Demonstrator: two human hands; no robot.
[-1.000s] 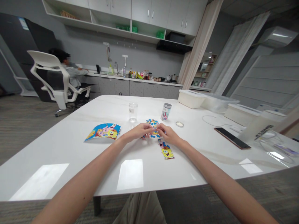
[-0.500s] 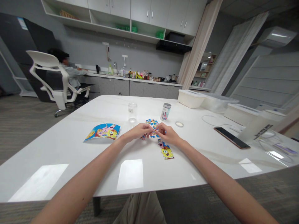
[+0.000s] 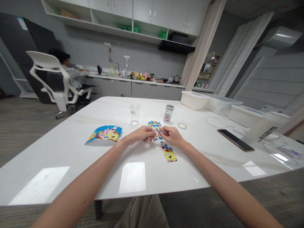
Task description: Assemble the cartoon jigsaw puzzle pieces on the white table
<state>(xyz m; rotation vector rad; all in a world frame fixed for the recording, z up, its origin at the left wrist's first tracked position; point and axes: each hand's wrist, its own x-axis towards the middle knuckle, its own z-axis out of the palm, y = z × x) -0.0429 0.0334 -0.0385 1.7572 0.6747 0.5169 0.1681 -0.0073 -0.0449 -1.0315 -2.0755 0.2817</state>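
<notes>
Over the near side of a pile of loose jigsaw pieces (image 3: 155, 124), my left hand (image 3: 144, 133) is closed, thumb and fingers pinching a jigsaw piece that is mostly hidden. Facing it, my right hand (image 3: 171, 134) pinches another small jigsaw piece between thumb and forefinger, barely visible. The fingertips of both hands are slightly apart. Just below my right hand lies a joined section of puzzle (image 3: 169, 154) with a yellow cartoon face. To the left, a curled picture sheet (image 3: 104, 133) shows yellow and pink cartoon figures on blue.
Behind the pile stand a clear jar (image 3: 134, 114) and a printed can (image 3: 168, 114); a round lid (image 3: 182, 126) lies near the can. Rightward are a dark phone-like slab (image 3: 235, 140), cables and lidded plastic boxes (image 3: 194, 100). A person sits in a white chair (image 3: 51, 76) at the back left.
My hands have drawn slightly apart at the fingertips, the right one shifting a little to the right. The pile, puzzle section and picture sheet look unchanged.
</notes>
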